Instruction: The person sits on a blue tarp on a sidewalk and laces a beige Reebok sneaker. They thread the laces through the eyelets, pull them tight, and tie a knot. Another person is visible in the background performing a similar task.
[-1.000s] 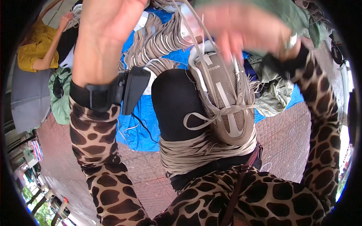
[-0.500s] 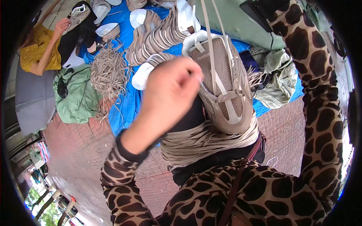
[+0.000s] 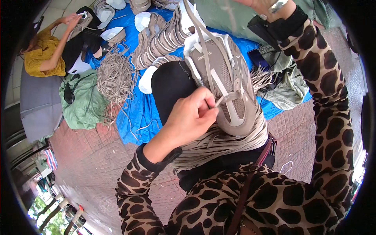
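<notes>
A beige sneaker upper [image 3: 244, 88] with mesh panels lies on my thigh, its toe toward me. At the lower eyelets my left hand [image 3: 192, 117] is closed, thumb and forefinger pinching a beige shoelace [image 3: 225, 98]. A longer stretch of lace rises loosely over the tongue toward the top edge. My right hand [image 3: 274, 7] is raised at the upper right, its fingers cut off by the frame, so its grip is hidden. Across my lap, under the toe, rests a thick bundle of beige laces [image 3: 231, 143].
A blue tarp [image 3: 131, 127] carries stacked shoe uppers [image 3: 162, 37] and a tangled lace pile [image 3: 115, 74]. Green sacks [image 3: 84, 100] flank it. Someone in a yellow top [image 3: 43, 58] handles another upper at left. Red paving [image 3: 90, 156] surrounds us.
My left hand has come down and right to the toe-end eyelets, where it pinches the lace. The right hand has come partly into view at the top. At left, the other person's hands have come together.
</notes>
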{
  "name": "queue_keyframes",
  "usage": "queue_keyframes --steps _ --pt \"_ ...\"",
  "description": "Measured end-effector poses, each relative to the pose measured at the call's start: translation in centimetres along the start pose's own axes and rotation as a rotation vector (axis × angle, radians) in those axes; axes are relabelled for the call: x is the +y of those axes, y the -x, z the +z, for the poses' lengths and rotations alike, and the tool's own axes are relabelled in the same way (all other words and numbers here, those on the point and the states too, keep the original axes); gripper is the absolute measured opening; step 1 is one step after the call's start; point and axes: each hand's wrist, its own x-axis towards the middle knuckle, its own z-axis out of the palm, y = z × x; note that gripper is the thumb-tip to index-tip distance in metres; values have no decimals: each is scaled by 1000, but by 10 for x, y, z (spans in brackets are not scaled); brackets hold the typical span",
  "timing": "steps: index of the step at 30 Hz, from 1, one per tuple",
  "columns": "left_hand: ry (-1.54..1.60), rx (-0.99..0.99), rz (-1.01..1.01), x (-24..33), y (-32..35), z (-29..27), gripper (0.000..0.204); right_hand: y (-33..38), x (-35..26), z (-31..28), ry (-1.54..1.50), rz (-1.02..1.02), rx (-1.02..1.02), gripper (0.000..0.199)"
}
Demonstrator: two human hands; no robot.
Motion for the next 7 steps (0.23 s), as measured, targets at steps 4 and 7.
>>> queue_keyframes --steps 4,7 --pt "-399 210 205 17 -14 18 18 7 1 8 -36 -12 -41 29" --pt "-583 127 173 23 -31 26 23 11 -1 11 -4 -3 -57 29"
